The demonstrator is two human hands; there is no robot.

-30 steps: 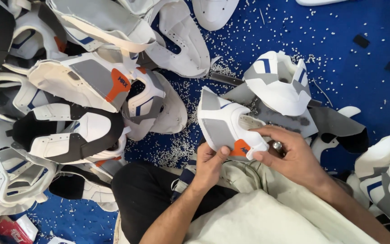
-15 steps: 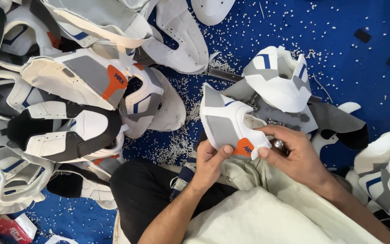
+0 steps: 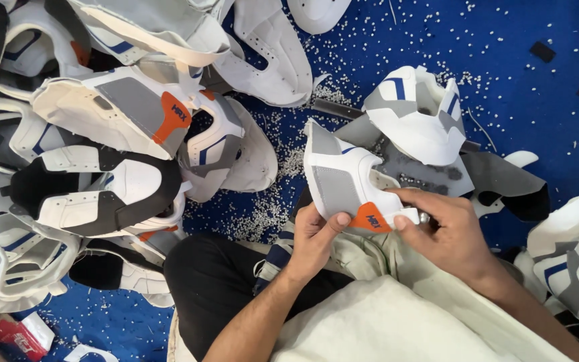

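Nearest the camera, the person's lap is covered by a pale cream cloth (image 3: 397, 322), with a black trouser leg (image 3: 216, 281) to its left. Just above the cloth, both hands close on one white and grey shoe upper (image 3: 343, 177), which serves as the landmark here. The left hand (image 3: 313, 238) grips its lower edge from below, thumb pressed up against the grey panel beside the orange heel tab (image 3: 378, 218). The right hand (image 3: 447, 231) comes in from the right of the upper, thumb and forefinger pinching the end at the orange tab; something small and metallic seems to sit at those fingertips, too small to make out.

The work in hand looks like fitting or checking the tab end. Doing it well likely calls for the left hand keeping the panel flat and taut while the right works only at the edge, so the soft material does not buckle.

Behind the upper and touching it lies a grey flat piece (image 3: 430, 174), and beyond that a second folded upper (image 3: 413, 114) with blue stripes. Well left of the held upper sits a heap of finished uppers (image 3: 102, 134). All rest on a blue floor (image 3: 517, 60) strewn with small white pellets (image 3: 283, 194).
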